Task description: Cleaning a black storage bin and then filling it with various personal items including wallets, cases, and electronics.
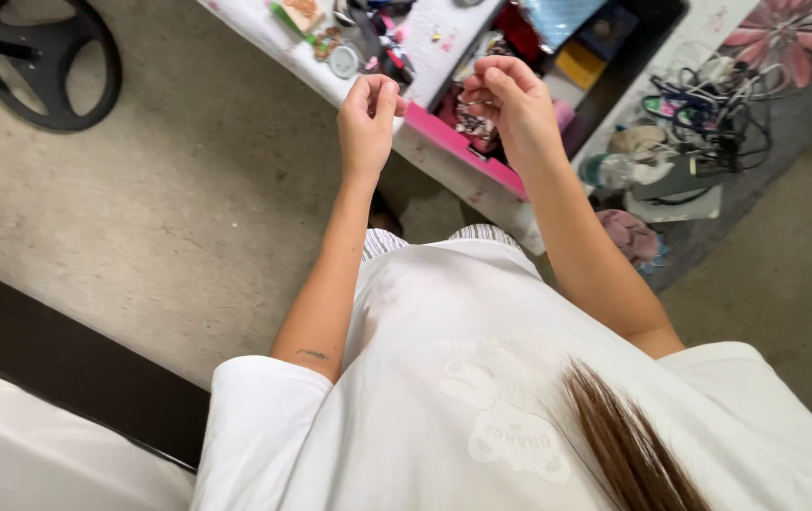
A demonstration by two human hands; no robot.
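My left hand [368,112] is raised in front of my chest, thumb and fingertips pinched together. My right hand [512,95] is held a little to its right at the same height, fingers curled in toward the thumb. The two hands are apart, and I can make out nothing between the fingertips of either. Both hover over an open drawer with a pink front [462,142], which is packed with small colourful items.
A white table edge [264,28] carries small trinkets and a round tin [343,61]. At right, a tangle of cables [699,104] lies on a flowered surface. A black steering wheel [46,61] lies on the grey floor, upper left.
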